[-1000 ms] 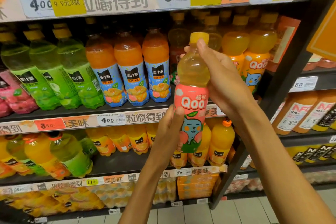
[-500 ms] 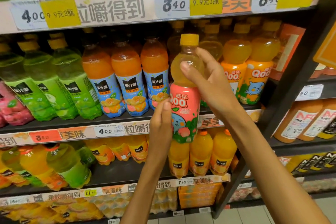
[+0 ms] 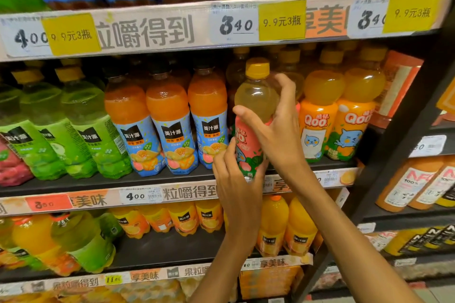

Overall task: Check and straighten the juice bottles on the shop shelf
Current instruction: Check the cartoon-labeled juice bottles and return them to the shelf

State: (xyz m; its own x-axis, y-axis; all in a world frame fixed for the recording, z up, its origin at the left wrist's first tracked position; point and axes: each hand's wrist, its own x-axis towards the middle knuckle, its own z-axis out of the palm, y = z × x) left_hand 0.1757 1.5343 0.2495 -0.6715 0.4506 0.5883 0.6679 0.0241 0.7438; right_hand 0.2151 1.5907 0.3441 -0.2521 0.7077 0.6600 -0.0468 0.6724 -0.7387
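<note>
Gripping a pink-labelled Qoo bottle [image 3: 248, 140], both hands [image 3: 258, 145] hold it upright.

The held bottle [image 3: 256, 110] stands upright at the front edge of the middle shelf [image 3: 110, 183]. The right hand [image 3: 280, 130] wraps its upper part from the right; the left hand [image 3: 236, 177] holds its lower part from the left and below. Just left of the held bottle stands a row of three bottles [image 3: 170, 128], and further left a leaning group of bottles [image 3: 61, 130]. Just right of it stand two cat-label bottles [image 3: 339, 115]. Behind it are more bottles. Price tags [image 3: 236, 23] hang on the shelf edge above it.
</note>
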